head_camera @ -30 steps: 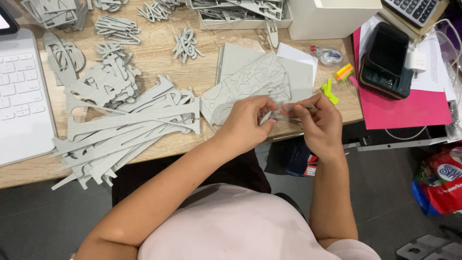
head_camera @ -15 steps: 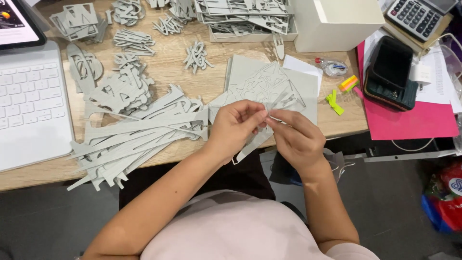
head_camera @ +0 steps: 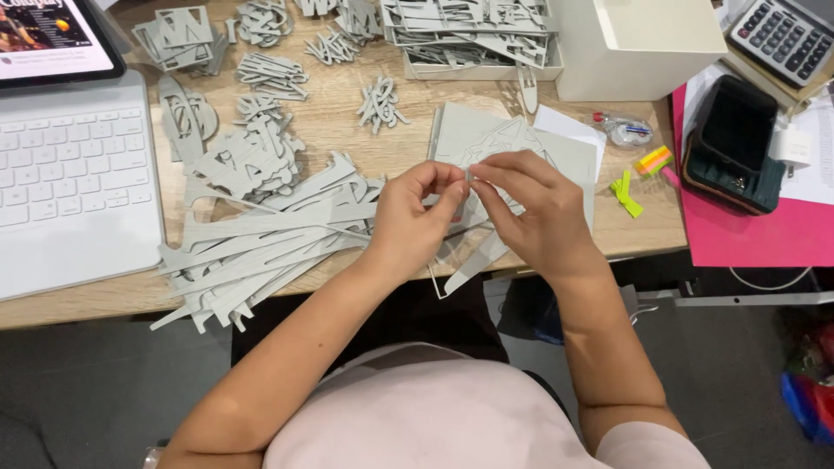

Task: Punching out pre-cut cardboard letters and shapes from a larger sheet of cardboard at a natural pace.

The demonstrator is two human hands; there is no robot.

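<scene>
My left hand and my right hand meet over the front edge of the wooden desk. Both pinch the same grey cut-out cardboard sheet, fingertips touching near its middle. The sheet lies partly on a stack of similar grey sheets, and its lower corner hangs over the desk edge. A long heap of grey cardboard strips and offcuts lies just left of my left hand.
A white keyboard and a tablet sit at the left. Grey cut-out pieces and a tray of them lie at the back beside a white box. At right: dark pouch, calculator, pink folder, sticky tabs.
Both hands have stayed together on the grey sheet while their fingers shifted along it. The view has moved, so the desk now appears lower and closer.
</scene>
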